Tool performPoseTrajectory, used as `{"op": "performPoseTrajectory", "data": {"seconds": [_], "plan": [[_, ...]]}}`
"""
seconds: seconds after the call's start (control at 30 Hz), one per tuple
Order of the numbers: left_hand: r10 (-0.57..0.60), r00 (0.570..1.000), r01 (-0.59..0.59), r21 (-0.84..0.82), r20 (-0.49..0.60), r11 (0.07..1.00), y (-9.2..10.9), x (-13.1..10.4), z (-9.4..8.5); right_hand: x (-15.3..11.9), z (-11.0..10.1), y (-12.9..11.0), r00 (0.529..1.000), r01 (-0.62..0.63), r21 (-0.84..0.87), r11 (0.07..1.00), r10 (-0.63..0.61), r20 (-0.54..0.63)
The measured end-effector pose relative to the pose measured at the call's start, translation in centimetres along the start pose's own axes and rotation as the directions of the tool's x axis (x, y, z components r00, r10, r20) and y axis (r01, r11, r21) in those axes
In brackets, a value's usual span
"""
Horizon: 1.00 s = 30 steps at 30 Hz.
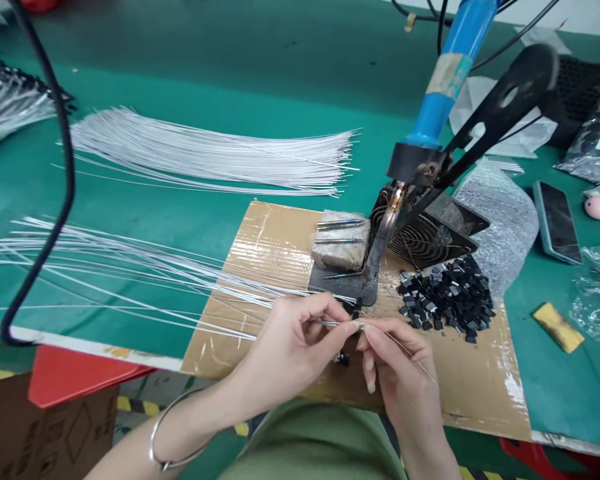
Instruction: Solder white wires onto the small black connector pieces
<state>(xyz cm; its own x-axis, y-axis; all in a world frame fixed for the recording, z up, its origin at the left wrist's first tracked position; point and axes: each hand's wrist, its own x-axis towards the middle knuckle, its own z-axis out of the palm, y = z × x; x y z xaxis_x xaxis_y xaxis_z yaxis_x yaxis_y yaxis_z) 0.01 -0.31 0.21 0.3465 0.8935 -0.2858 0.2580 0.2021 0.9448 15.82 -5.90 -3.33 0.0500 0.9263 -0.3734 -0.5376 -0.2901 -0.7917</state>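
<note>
My left hand [305,340] is closed in a pinch on the end of a white wire, its thumb and index fingertips meeting those of my right hand. My right hand [400,360] pinches a thin wire that trails back over its fingers. Just beyond them is the blue soldering iron [435,113], its tip pointing down at the cardboard [460,373]. Loose white wires [145,267] run leftward from beside my left hand. A pile of small black connectors [450,297] lies to the right. Some black pieces under my fingers are partly hidden.
A thick bundle of white wires [205,157] lies behind on the green table. Near the iron are a block with metal tips [341,241] and a black fan [420,233]. Farther right are a phone [557,222] and a yellow sponge [558,327]. A black cable [69,173] hangs at left.
</note>
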Motion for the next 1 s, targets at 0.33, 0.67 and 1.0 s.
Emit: {"op": "performPoseTrajectory", "data": {"seconds": [0.33, 0.67, 1.0], "plan": [[-0.001, 1.000, 0.001, 0.056, 0.006, 0.998, -0.3, 0.0, 0.1, -0.2, -0.1, 0.1, 0.999, 0.034, -0.048, 0.998, -0.034, -0.017], [-0.040, 0.997, 0.037, 0.055, 0.066, 0.998, 0.4, 0.2, -0.2, 0.7, 0.5, -1.3, 0.996, -0.083, 0.022, 0.996, 0.083, -0.013], [0.049, 0.999, -0.048, 0.019, -0.024, 0.999, -0.2, 0.3, 0.2, 0.6, 0.7, -1.0, 0.997, -0.072, 0.052, 0.996, 0.073, -0.027]]}}
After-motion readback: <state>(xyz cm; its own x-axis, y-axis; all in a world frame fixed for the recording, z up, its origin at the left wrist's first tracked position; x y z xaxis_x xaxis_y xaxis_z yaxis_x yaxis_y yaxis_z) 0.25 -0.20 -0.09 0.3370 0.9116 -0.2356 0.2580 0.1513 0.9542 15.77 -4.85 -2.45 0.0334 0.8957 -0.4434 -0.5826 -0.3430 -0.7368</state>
